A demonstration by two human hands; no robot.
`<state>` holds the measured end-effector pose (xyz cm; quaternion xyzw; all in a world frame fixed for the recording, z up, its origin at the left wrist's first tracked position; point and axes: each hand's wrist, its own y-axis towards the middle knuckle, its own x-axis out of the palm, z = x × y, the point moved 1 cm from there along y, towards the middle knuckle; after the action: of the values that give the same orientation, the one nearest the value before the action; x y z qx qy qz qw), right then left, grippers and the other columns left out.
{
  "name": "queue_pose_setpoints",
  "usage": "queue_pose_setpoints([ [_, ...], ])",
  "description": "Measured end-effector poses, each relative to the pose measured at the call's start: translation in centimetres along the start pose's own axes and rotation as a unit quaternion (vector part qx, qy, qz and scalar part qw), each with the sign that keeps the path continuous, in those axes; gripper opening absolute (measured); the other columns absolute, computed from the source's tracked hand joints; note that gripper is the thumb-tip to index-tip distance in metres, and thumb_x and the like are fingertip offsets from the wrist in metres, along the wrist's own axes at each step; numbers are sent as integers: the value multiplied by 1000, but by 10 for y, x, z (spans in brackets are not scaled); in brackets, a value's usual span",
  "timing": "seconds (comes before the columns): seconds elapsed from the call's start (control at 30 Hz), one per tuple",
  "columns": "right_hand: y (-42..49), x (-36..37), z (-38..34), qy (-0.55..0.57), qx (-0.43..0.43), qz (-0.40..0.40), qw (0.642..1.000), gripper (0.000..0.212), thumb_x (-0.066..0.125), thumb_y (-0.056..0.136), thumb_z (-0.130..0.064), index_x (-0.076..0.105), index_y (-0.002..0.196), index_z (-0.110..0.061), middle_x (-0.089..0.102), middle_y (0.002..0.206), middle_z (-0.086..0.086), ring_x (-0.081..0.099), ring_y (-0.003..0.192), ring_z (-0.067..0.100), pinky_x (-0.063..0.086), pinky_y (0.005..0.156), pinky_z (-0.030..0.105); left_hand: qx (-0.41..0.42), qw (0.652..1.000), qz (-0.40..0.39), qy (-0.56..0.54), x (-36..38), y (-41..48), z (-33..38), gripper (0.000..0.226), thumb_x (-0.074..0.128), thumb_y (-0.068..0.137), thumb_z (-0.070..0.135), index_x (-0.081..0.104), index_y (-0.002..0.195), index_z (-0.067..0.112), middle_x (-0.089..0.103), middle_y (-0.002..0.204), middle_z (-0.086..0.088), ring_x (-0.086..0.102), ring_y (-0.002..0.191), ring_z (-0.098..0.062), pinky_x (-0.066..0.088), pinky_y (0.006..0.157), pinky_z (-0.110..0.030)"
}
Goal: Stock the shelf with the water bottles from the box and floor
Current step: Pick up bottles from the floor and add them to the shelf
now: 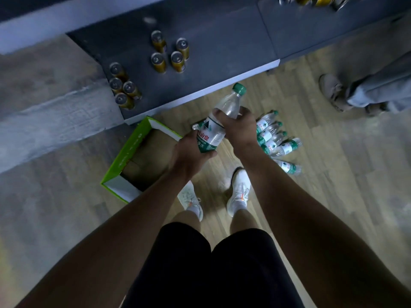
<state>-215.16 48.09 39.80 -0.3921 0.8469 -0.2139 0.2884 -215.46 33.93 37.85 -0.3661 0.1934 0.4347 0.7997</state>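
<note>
Both my hands hold one clear water bottle (219, 125) with a green cap and a green-and-white label, above the floor in front of the shelf. My left hand (189, 153) grips its lower end. My right hand (239, 127) grips it near the shoulder, the cap pointing up toward the shelf. Several more bottles of the same kind (274, 136) lie in a pile on the wooden floor just right of my right hand. The green cardboard box (124, 156) stands open on the floor to the left, and I see no bottles inside it. The dark low shelf (218, 56) lies ahead.
Two groups of gold cans (170, 53) (123, 86) stand on the shelf's left part. More cans (315, 0) show at the top right. Another person's feet and trouser legs (355, 92) are at the right. My white shoes (239, 192) stand behind the pile.
</note>
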Motion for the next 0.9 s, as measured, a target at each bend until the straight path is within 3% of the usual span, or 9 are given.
queue_pose_setpoints([
  [0.1,-35,0,-39,24,-30,58,998,30,83,71,-35,57,80,-23,69,82,-4,66,73,12,58,71,36,24,996,60,63,-26,-20,26,60,77,75,42,56,121,10,68,112,-8,64,100,-25,39,76,-20],
  [0.23,-78,3,-84,51,-66,109,991,65,86,64,-44,50,111,-15,63,98,-6,64,86,12,54,73,29,37,988,111,101,-63,-36,63,56,70,81,42,50,124,13,64,114,-9,64,100,-28,46,77,-33],
  [0.4,-117,-4,-133,37,-130,135,982,65,83,68,-41,49,119,-19,63,100,-8,62,88,12,48,74,26,59,985,157,47,-112,-56,98,53,74,76,32,54,121,10,64,114,-11,60,105,-33,45,82,-37],
  [0.57,-154,-17,-174,40,-195,113,973,64,82,70,-41,50,121,-19,65,106,-7,63,93,11,48,78,25,95,978,186,11,-155,-81,127,66,82,68,33,53,123,11,63,114,-11,60,103,-35,48,78,-39],
  [0.7,-175,-38,-210,41,-244,86,965,58,82,72,-38,53,118,-20,64,97,-12,63,86,6,46,72,17,98,978,184,-22,-181,-92,150,64,80,67,42,53,122,21,67,112,-4,64,101,-29,54,77,-42],
  [0.83,-183,-67,-249,30,-298,8,954,51,86,68,-31,57,109,-22,67,91,-13,66,81,2,55,72,22,110,976,150,-113,-205,-101,179,56,85,66,39,61,112,21,71,101,5,66,91,-12,51,71,-25],
  [0.9,-190,-84,-266,32,-320,-36,946,50,88,67,-26,59,108,-19,70,94,-8,68,81,2,56,72,22,110,974,120,-155,-215,-108,194,52,87,64,34,63,108,22,71,98,9,67,90,-6,52,75,-25],
])
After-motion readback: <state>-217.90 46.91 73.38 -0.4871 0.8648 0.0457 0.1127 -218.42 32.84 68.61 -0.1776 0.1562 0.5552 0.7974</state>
